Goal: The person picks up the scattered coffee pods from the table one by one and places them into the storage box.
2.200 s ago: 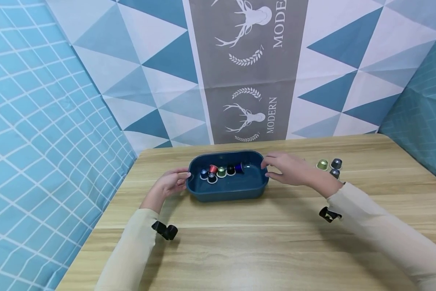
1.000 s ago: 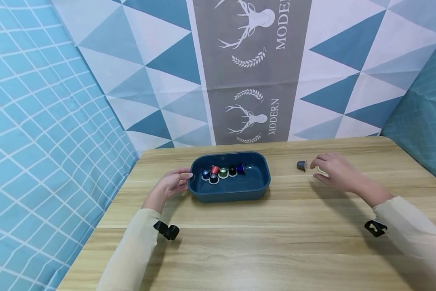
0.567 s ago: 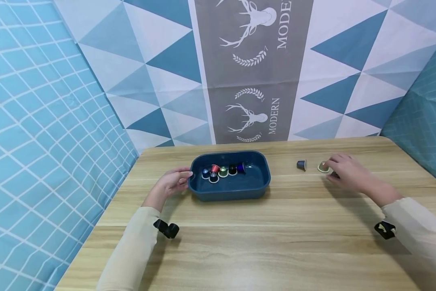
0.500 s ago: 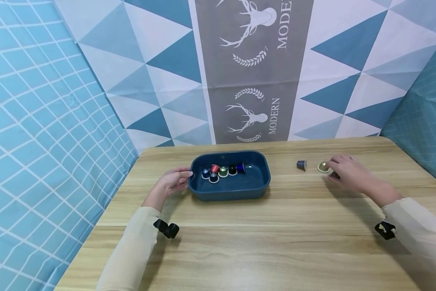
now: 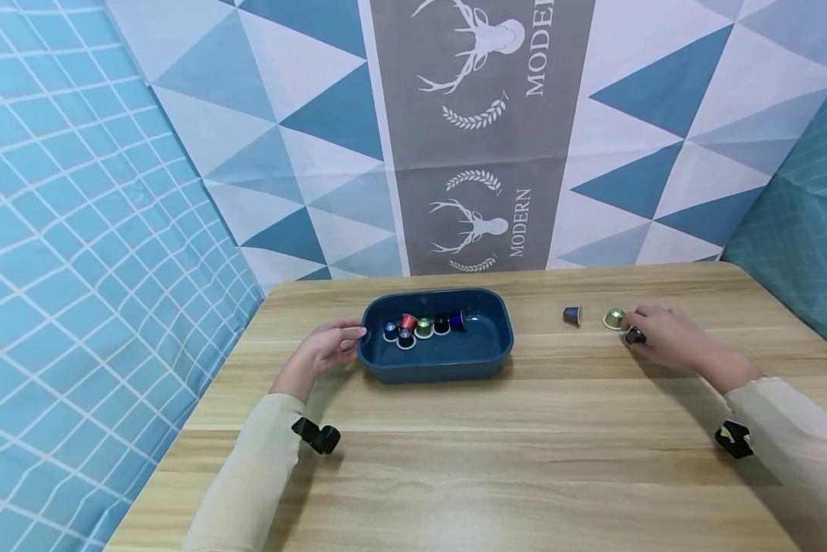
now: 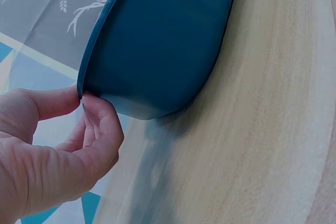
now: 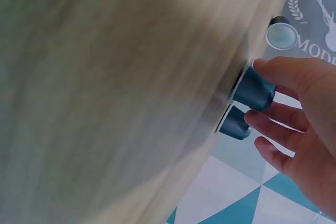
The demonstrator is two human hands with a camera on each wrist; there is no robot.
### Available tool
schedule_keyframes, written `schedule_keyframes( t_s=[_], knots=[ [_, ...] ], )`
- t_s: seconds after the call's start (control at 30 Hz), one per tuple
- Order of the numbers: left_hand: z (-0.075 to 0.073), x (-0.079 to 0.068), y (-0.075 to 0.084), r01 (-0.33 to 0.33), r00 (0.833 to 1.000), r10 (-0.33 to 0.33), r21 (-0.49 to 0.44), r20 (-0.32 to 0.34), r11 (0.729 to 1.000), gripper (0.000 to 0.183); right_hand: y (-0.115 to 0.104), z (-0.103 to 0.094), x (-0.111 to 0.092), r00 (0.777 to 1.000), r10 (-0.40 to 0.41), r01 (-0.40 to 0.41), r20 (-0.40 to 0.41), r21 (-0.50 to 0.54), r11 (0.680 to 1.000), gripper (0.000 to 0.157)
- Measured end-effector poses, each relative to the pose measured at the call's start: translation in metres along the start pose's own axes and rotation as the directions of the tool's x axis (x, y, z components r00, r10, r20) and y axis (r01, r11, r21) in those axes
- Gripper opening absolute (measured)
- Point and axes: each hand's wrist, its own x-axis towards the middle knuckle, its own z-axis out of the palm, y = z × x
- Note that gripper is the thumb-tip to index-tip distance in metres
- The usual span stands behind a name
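Note:
At the left end of a dark blue plastic tray (image 5: 441,373), my left hand (image 5: 326,346) pinches the rim between thumb and index finger. Several coffee capsules lie inside the tray, among them a red capsule (image 5: 408,321), a green capsule (image 5: 423,328) and a blue capsule (image 5: 457,320). My right hand (image 5: 668,337) is at the right of the table and pinches a dark coffee capsule (image 7: 254,88), its thumb at the capsule's rim and fingers behind. Beside that hand, a light green capsule (image 5: 614,318) stands rim down. Another dark capsule (image 7: 234,123) shows below the held one in the right wrist view.
A dark blue-grey capsule (image 5: 572,314) lies on its side between the tray and my right hand. The wooden table (image 5: 454,460) ends at a patterned cloth backdrop (image 5: 468,153). A blue gridded cloth (image 5: 75,268) hangs along the left side.
My right hand moved from the tray's right end to the capsules on the right and took hold of a dark one, which has tilted. My left hand stays at the tray.

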Motion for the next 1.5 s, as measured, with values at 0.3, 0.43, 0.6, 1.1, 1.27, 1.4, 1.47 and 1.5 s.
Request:
schedule_keyframes(
  t_s=[0.3,0.43,0.6,1.1,1.27,1.4,1.47,1.5],
  knots=[
    [-0.002,-0.001,0.000,-0.008,1.000,0.008,-0.020,0.008,1.000,0.051,0.004,0.003,-0.002,0.999,-0.038,0.038,-0.004,0.036,0.999,0.022],
    [-0.001,-0.003,0.000,0.000,1.000,0.000,-0.008,-0.004,1.000,0.054,0.003,0.001,-0.002,0.997,-0.070,0.071,-0.038,0.035,0.997,0.024],
    [-0.001,-0.004,-0.001,0.000,1.000,0.000,0.004,-0.010,1.000,0.053,-0.001,-0.003,0.002,0.992,-0.098,0.101,-0.074,0.033,0.994,0.024],
    [-0.001,-0.001,-0.003,-0.013,1.000,0.013,-0.008,-0.005,1.000,0.052,-0.012,-0.001,0.012,0.946,-0.207,0.211,-0.249,-0.011,0.977,0.033],
    [-0.001,-0.001,-0.005,-0.018,1.000,0.018,-0.009,0.003,1.000,0.053,-0.017,-0.005,0.015,0.935,-0.209,0.219,-0.286,0.001,0.976,0.031],
    [-0.002,-0.001,-0.005,-0.016,1.000,0.016,-0.006,-0.007,1.000,0.053,-0.024,-0.010,0.017,0.933,-0.218,0.224,-0.285,-0.011,0.975,0.031],
    [-0.002,-0.002,-0.004,-0.019,1.000,0.019,-0.010,-0.008,1.000,0.053,-0.028,-0.013,0.018,0.931,-0.224,0.229,-0.289,-0.018,0.973,0.032],
    [-0.002,-0.002,-0.004,-0.020,1.000,0.020,-0.009,-0.008,1.000,0.053,-0.030,-0.014,0.019,0.928,-0.228,0.232,-0.293,-0.022,0.973,0.033]
  ],
)
